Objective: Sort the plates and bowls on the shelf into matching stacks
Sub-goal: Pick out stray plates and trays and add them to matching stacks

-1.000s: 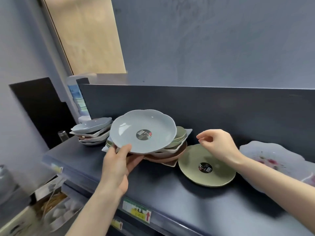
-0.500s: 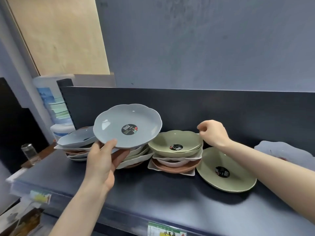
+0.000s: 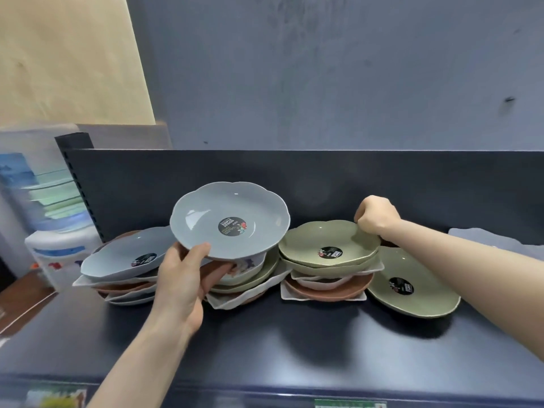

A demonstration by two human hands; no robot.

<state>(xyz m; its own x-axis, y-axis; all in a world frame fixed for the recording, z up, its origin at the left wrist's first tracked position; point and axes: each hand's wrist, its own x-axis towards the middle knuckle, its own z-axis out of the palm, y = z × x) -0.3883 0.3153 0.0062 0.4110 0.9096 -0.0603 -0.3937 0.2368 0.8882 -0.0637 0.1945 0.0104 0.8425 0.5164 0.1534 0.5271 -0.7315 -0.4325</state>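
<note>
Now | left hand [image 3: 184,279]: grey plate [image 3: 203,222] tilted camera-ward | right hand [image 3: 375,216] pinches green bowl [image 3: 309,241]

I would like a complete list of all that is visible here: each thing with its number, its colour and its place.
held plate: one, grey-blue, in the air above the middle stack
left stack: one, grey-blue plate on top, white and brown dishes beneath, left end of shelf
middle stack: one, flowered bowl, green and white dishes, under the held plate
right stack: one, white and brown dishes, right of the middle stack
top green bowl: one, green, on top of the right stack
single plate: one, green, flat on shelf beside the right stack
pale plate: one, greyish, far right, partly hidden
shelf: one, dark blue
water dispenser: one, white and blue, blurred, left of shelf
left hand: grips held plate
right hand: pinches top green bowl's rim
</note>
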